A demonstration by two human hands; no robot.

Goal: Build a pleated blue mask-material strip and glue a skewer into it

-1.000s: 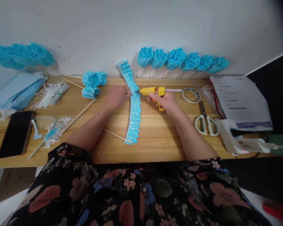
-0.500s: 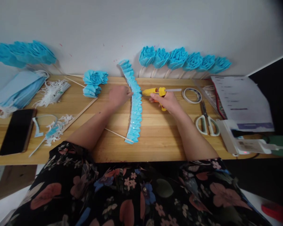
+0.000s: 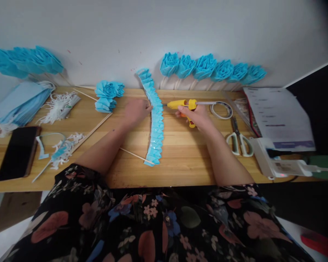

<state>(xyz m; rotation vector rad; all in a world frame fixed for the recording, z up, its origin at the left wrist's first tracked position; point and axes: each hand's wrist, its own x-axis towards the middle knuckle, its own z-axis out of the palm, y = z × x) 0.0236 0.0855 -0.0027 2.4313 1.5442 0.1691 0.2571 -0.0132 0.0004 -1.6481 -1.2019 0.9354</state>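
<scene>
A long pleated blue paper strip (image 3: 155,123) runs from the wall toward me across the wooden table (image 3: 180,156). My left hand (image 3: 136,111) is closed and pinches the strip's left edge near its upper half. My right hand (image 3: 198,116) is wrapped round a yellow glue gun (image 3: 182,105), whose nozzle points left, a short gap from the strip. A thin wooden stick (image 3: 132,155) lies under the strip's near end.
Blue paper roses (image 3: 210,69) lean on the wall; two more roses (image 3: 107,94) lie left of the strip. A tape roll (image 3: 221,109), scissors (image 3: 239,136), papers (image 3: 278,116) and a white device (image 3: 276,163) sit right. A phone (image 3: 18,153), blue sheets (image 3: 16,103) and white scraps (image 3: 58,107) lie left.
My right hand has drawn the glue gun a little to the right, away from the strip. My left hand stays pinched on the strip's edge.
</scene>
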